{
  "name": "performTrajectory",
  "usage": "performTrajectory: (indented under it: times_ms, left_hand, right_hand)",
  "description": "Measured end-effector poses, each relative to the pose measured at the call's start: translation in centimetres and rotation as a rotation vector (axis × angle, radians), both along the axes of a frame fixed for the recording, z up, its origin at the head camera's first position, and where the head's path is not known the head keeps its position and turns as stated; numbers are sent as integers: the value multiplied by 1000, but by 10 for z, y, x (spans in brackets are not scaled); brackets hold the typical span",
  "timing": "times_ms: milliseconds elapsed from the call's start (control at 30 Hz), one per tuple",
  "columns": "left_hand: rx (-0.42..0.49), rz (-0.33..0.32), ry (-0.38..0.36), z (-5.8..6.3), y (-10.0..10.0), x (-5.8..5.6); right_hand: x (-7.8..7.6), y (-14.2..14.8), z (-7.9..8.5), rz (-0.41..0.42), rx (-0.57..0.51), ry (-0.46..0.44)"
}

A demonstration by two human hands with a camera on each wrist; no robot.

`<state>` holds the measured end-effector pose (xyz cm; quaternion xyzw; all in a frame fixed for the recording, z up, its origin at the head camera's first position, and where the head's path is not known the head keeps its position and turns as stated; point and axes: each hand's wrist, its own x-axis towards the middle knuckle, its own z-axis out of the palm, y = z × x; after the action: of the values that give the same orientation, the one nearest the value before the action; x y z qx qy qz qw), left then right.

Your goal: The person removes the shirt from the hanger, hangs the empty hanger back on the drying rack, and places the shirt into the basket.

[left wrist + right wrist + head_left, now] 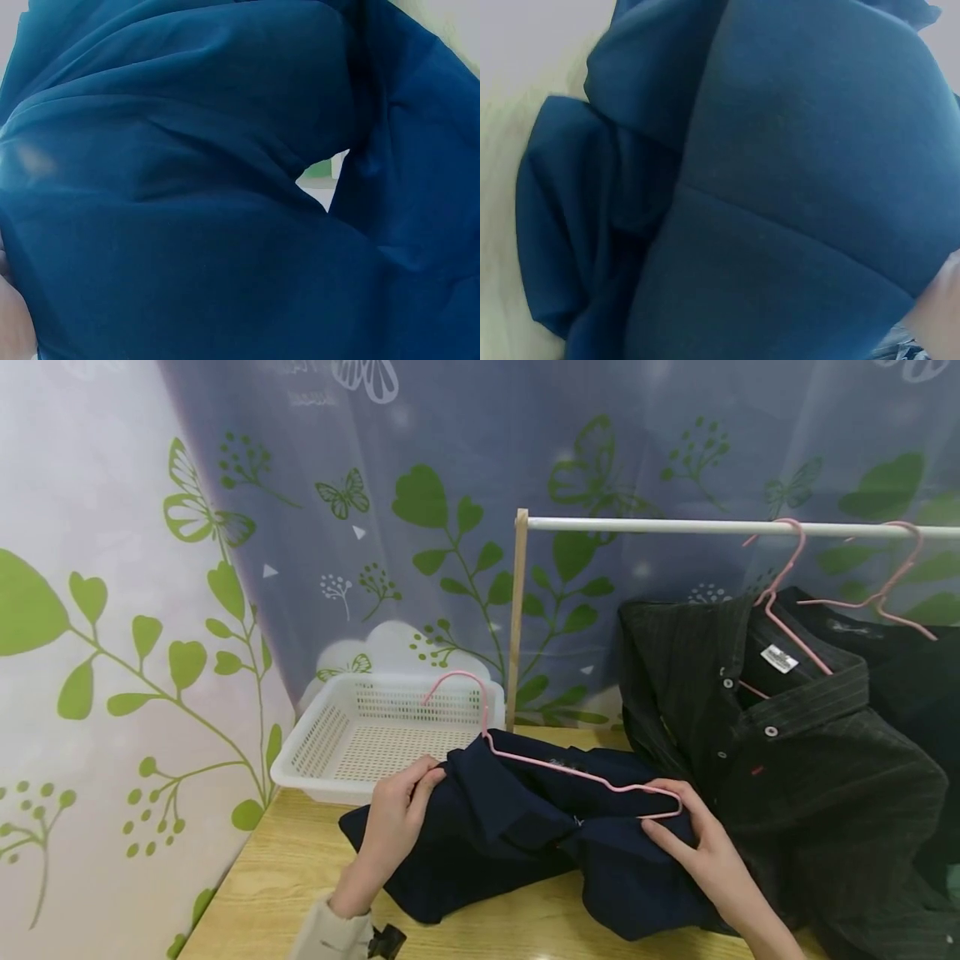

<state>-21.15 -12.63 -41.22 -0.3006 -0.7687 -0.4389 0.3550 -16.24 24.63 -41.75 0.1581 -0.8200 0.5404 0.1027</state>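
A navy shirt (510,852) with a collar hangs between my two hands, over the table. A pink wire hanger (558,768) lies at its neck, hook up; its right end shows outside the cloth and its left end is hidden. My left hand (397,814) pinches the shirt at the left shoulder between thumb and fingers. At the hanger's right end, my right hand (697,843) holds the shirt, thumb in front, fingers near the wire. Navy cloth (172,247) fills the left wrist view, and shirt fabric (802,165) covers most of the right wrist view.
Behind the left hand stands a white plastic basket (322,781) on the wooden table (262,877). A rack with a white rail (637,526) and wooden post (517,618) stands behind. On it hang a dark striped shirt (810,793) and another dark garment (915,693), on pink hangers.
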Motion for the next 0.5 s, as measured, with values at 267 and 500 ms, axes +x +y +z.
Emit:
performTrajectory:
  times_ms: [267, 500]
  left_hand:
    - [52, -33, -51, 2, 2, 0]
    - [0, 4, -13, 8, 4, -1]
  right_hand:
    - [2, -4, -4, 97, -153, -114]
    - [-3, -8, -3, -41, -17, -15]
